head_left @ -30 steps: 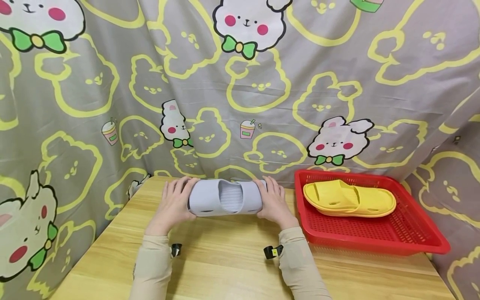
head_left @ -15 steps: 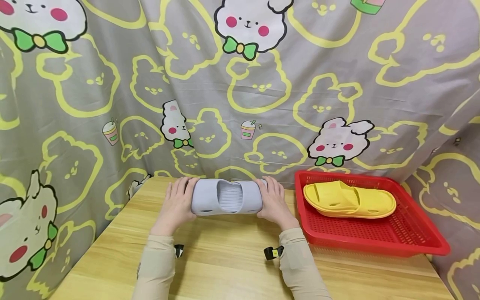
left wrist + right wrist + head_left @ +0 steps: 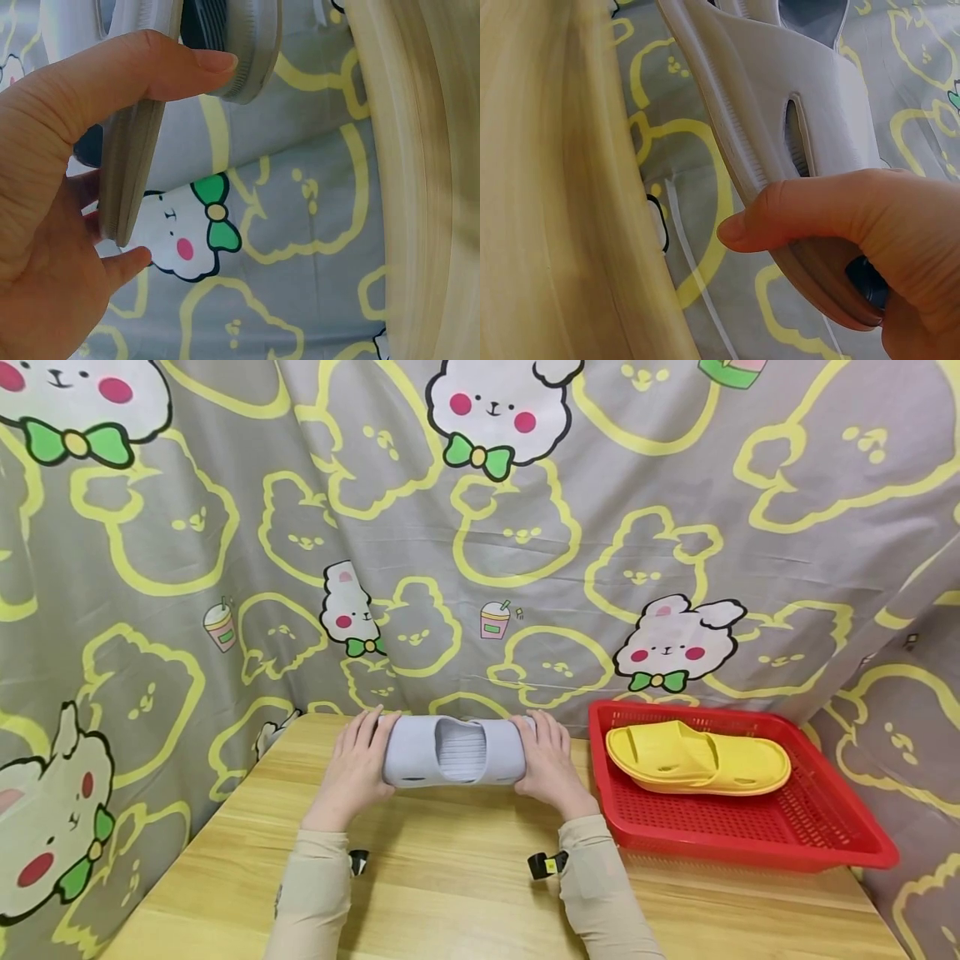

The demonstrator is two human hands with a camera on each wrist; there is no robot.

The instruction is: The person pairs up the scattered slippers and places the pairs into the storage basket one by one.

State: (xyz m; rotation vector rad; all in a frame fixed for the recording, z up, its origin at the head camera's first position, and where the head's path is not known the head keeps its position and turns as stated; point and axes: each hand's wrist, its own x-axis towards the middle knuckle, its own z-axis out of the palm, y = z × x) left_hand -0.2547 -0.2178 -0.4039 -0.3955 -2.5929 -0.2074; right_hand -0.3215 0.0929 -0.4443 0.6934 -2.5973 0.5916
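A pair of pale grey-lavender slippers (image 3: 412, 753) is held level between both hands over the far part of the table, the two nested so that their straps sit side by side. My left hand (image 3: 354, 770) grips the left end, its thumb lying across a sole edge (image 3: 135, 172) in the left wrist view. At the other end my right hand (image 3: 551, 768) holds on, and the right wrist view has its thumb across the side of a slipper (image 3: 817, 90) below a slot in the strap. The fingers behind are mostly hidden.
A red plastic basket (image 3: 750, 853) stands on the wooden table (image 3: 450, 885) at the right, with yellow slippers (image 3: 738, 762) nested in its back part. A grey patterned curtain (image 3: 420, 527) hangs close behind the table and at both sides.
My left hand and forearm have shifted slightly to the right over the first half second. The slippers and my right hand stay nearly in place.
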